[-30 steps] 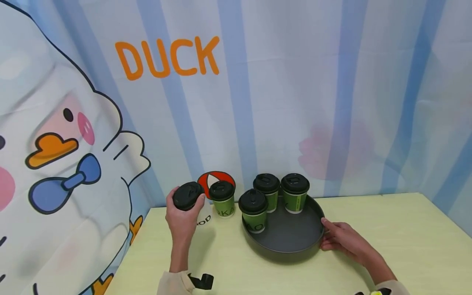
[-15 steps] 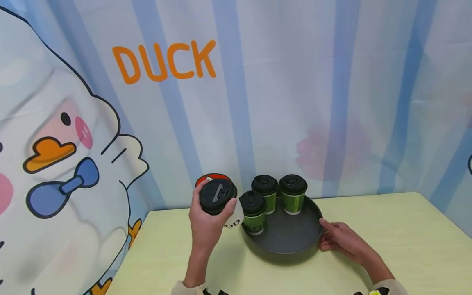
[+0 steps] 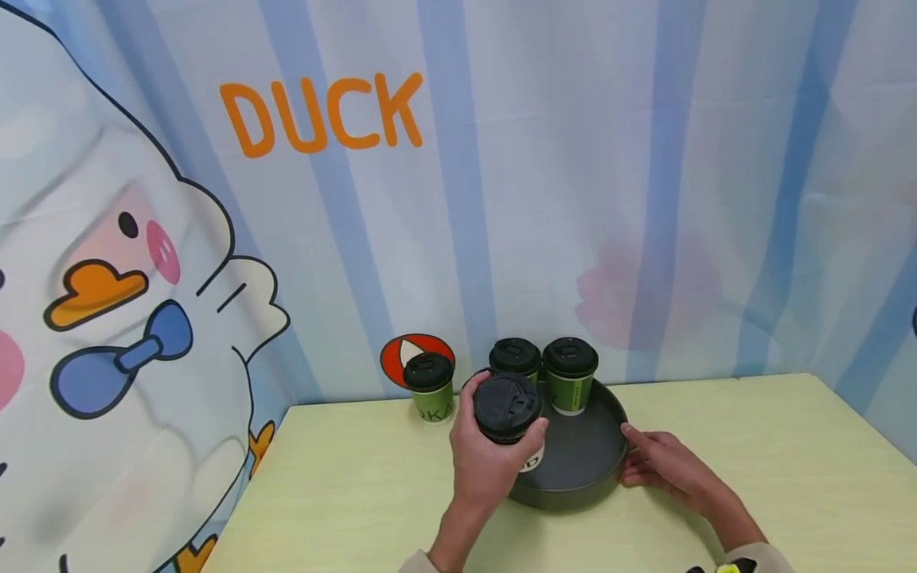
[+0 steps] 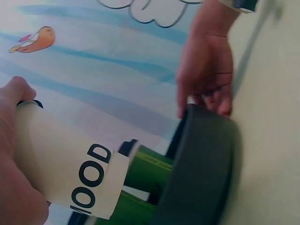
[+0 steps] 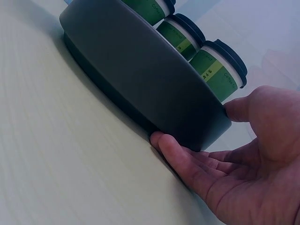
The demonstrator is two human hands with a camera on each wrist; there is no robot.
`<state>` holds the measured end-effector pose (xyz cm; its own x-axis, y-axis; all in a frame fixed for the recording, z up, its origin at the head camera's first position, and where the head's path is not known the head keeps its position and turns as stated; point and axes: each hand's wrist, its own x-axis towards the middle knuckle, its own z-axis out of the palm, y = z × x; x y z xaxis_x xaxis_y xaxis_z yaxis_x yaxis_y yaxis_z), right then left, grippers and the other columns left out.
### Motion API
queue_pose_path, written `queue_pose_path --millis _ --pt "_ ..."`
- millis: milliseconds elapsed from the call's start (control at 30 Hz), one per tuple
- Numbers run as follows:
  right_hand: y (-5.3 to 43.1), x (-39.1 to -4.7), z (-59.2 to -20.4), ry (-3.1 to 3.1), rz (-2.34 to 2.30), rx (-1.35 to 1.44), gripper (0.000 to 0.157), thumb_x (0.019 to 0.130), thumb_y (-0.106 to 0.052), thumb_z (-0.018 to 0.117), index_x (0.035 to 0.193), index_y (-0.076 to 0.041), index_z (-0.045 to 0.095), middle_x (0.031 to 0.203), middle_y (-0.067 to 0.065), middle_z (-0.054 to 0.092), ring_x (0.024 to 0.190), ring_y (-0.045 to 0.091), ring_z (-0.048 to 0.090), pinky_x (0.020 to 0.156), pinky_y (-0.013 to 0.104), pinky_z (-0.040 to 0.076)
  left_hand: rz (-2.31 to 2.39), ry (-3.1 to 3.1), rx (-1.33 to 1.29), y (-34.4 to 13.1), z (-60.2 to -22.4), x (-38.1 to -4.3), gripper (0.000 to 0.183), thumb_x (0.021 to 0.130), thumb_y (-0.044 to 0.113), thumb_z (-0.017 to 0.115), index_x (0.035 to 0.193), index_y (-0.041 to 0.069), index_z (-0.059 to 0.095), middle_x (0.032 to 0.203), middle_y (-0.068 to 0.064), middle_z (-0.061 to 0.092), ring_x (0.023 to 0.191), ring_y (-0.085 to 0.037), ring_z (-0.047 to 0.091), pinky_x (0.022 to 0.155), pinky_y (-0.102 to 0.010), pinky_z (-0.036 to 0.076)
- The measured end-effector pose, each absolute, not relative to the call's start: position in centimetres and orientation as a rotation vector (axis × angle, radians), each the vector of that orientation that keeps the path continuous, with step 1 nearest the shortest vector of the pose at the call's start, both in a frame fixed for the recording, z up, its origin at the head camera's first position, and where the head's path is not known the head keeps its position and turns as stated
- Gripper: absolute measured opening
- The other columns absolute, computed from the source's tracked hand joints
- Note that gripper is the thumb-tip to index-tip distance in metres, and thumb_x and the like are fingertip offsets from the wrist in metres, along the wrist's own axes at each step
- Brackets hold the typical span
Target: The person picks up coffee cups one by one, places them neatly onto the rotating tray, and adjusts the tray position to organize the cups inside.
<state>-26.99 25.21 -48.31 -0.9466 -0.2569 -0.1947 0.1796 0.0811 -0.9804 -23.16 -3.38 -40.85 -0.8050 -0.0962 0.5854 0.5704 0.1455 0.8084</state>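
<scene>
My left hand (image 3: 481, 465) grips a white paper cup (image 4: 65, 159) with a black lid and dark lettering, held over the left side of a round dark grey pan (image 3: 573, 458). Two green lidded coffee cups, one at the back (image 3: 571, 382) and one beside it (image 3: 516, 358), stand in the pan. A third green cup (image 5: 145, 9) shows in the right wrist view; the left hand mostly hides it in the head view. My right hand (image 3: 677, 469) holds the pan's right edge, thumb at the rim and fingers low against the side and underneath.
Another green lidded cup (image 3: 431, 394) stands on the pale yellow table (image 3: 344, 485), left of the pan near the back edge. Behind the table hangs a printed curtain (image 3: 544, 199) with a duck and blue stripes.
My left hand has carried the white cup rightward, past the green cup on the table, to above the pan's left side. The right hand stays on the pan's edge.
</scene>
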Motion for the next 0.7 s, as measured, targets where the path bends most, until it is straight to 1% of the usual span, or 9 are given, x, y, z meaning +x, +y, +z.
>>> queue_pose_path --millis 233,400,567,700 --pt "25.2 -27.0 -48.3 2.058 -1.924 -0.073 0.067 0.112 -0.04 0.045 0.129 0.024 0.04 0.095 0.016 0.065 0.082 0.02 0.07 0.079 0.034 0.062 -1.662 -1.975 -0.429 -1.2 -43.3 -23.0 0.084 0.079 0.034 0.089 0.147 0.01 0.047 0.125 -0.001 0.064 0.108 -0.021 0.065 0.089 -0.041 0.059" --pt "25.1 -27.0 -48.3 2.067 -1.927 -0.072 0.067 0.112 -0.04 0.045 0.128 0.024 0.041 0.095 0.015 0.065 0.082 0.02 0.07 0.079 0.034 0.062 -1.588 -1.976 -0.403 -0.4 -44.7 -23.2 0.084 0.078 0.037 0.09 0.146 0.013 0.048 0.126 -0.002 0.063 0.107 -0.02 0.065 0.088 -0.042 0.059" --pt "25.0 -26.9 -48.2 2.068 -1.927 -0.063 0.065 0.112 -0.039 0.044 0.129 0.024 0.04 0.095 0.016 0.065 0.081 0.02 0.07 0.079 0.035 0.062 -1.578 -2.027 -0.368 -0.2 -45.3 -23.3 0.084 0.078 0.039 0.09 0.146 0.014 0.047 0.128 -0.001 0.061 0.108 -0.019 0.064 0.09 -0.041 0.058" --pt "25.1 -27.0 -48.2 2.071 -1.918 -0.05 0.065 0.113 -0.038 0.043 0.129 0.025 0.041 0.095 0.016 0.065 0.081 0.02 0.07 0.079 0.035 0.062 -1.553 -2.117 -0.309 -0.1 -45.6 -23.3 0.085 0.079 0.042 0.089 0.147 0.012 0.047 0.13 -0.004 0.059 0.112 -0.022 0.063 0.092 -0.045 0.057"
